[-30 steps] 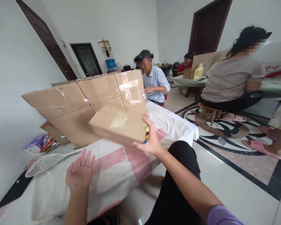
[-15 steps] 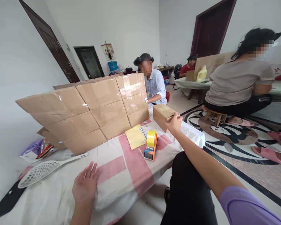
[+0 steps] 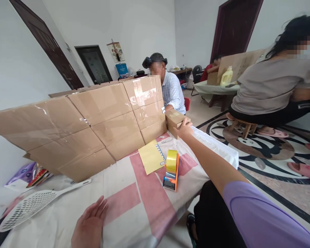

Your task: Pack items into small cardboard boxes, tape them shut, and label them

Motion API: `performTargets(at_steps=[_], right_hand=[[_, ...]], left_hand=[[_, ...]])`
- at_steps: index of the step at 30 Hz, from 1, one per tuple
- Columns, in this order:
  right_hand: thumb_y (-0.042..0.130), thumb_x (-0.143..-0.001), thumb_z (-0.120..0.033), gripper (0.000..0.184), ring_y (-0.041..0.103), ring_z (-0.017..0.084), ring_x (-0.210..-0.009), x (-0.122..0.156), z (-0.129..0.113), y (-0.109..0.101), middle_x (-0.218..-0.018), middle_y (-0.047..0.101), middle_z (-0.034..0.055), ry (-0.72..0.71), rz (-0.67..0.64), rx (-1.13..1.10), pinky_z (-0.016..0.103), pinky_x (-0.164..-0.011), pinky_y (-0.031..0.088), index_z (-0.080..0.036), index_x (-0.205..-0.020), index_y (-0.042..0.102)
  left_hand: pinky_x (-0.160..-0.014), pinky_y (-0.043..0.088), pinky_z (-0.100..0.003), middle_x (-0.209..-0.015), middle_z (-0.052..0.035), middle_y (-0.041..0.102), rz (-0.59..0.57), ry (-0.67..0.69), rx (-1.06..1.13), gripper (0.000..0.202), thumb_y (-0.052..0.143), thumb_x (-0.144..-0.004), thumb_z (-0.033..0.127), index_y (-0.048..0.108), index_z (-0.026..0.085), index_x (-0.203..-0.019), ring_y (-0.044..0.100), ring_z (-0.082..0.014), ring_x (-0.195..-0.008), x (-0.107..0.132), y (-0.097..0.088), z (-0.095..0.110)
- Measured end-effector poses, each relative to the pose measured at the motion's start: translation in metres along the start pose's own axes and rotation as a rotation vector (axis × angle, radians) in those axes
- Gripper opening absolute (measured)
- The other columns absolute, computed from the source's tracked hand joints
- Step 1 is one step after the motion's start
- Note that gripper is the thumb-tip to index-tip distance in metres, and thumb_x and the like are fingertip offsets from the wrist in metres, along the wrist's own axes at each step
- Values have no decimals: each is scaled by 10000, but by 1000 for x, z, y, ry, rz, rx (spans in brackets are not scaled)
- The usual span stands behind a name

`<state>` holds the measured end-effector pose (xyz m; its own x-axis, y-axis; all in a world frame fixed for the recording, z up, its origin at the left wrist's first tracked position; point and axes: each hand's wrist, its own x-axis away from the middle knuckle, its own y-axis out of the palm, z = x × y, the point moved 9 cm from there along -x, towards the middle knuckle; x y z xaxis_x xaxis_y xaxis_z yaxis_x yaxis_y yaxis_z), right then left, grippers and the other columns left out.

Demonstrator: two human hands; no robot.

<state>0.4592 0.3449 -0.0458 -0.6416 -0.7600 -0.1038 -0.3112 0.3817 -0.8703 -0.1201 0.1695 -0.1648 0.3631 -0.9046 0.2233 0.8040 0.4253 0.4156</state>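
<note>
My right hand reaches out to the table's far right corner and grips the near end of a small cardboard box. That box lies beside the right end of a tall wall of cardboard. Palm turned inward, my left hand is at the front of the table, fingers stretched out and holding nothing. Between my hands stands a tape dispenser with a yellow roll and orange frame, next to a yellow notebook sheet.
A white slotted skimmer and purple packets lie at the left. Across the table sits a person in a light shirt. Another person sits on a wooden stool at right, by a second table with a yellow jug.
My right hand and the small box have moved farther away, closer to the cardboard wall. My left hand sits lower in view, and the whole view has shifted a little.
</note>
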Motion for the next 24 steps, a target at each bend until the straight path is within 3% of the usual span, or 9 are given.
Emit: performTargets(at_steps=[5, 11, 15, 19, 21, 24], right_hand=[[529, -879, -716, 1099, 619, 383, -1133, -19, -8, 9, -1471, 256, 314, -30, 12, 7, 513, -907, 518, -122, -1641, 4], [545, -846, -762, 1137, 641, 383, -1101, -34, -12, 20, -1477, 277, 295, -25, 27, 39, 490, -896, 522, -166, -1640, -9], [610, -819, -738, 1154, 631, 402, -1140, -40, -12, 24, -1465, 321, 266, -9, 20, 8, 502, -903, 515, -240, -1644, -25], [751, -768, -622, 1264, 640, 394, -1165, -30, -4, 25, -1479, 366, 245, -70, -24, -61, 491, -931, 504, -318, -1630, -122], [743, -795, -578, 1210, 639, 395, -1173, -16, 8, 24, -1464, 418, 246, -100, -40, -83, 488, -940, 499, -311, -1642, -78], [628, -895, -462, 904, 669, 361, -1105, 7, 31, 14, -1466, 446, 236, -107, 10, -107, 474, -919, 499, -309, -1648, 151]], left_hand=[[-1234, 283, -674, -1114, -5, 770, 130, -59, 81, 175, 658, -776, 503, 718, 338, -782, 524, -337, -1395, -1, -16, -2], [-1284, 266, -567, -1110, 26, 761, 216, -147, 143, 144, 640, -813, 491, 709, 364, -804, 493, -268, -1428, 5, -17, -3], [-1268, 284, -581, -1093, 16, 760, 251, -166, 176, 164, 643, -798, 498, 708, 348, -818, 550, -274, -1363, 5, -20, -5], [-1206, 371, -578, -1043, 5, 764, 203, -180, 218, 184, 660, -773, 489, 721, 324, -827, 663, -268, -1147, -1, -23, -5], [-1132, 449, -557, -1030, 4, 765, 161, -160, 232, 192, 676, -757, 491, 727, 315, -815, 689, -250, -1028, -4, -22, 0], [-947, 556, -467, -982, -1, 762, 108, -93, 264, 229, 695, -742, 520, 726, 295, -773, 688, -217, -911, -3, -19, 16]])
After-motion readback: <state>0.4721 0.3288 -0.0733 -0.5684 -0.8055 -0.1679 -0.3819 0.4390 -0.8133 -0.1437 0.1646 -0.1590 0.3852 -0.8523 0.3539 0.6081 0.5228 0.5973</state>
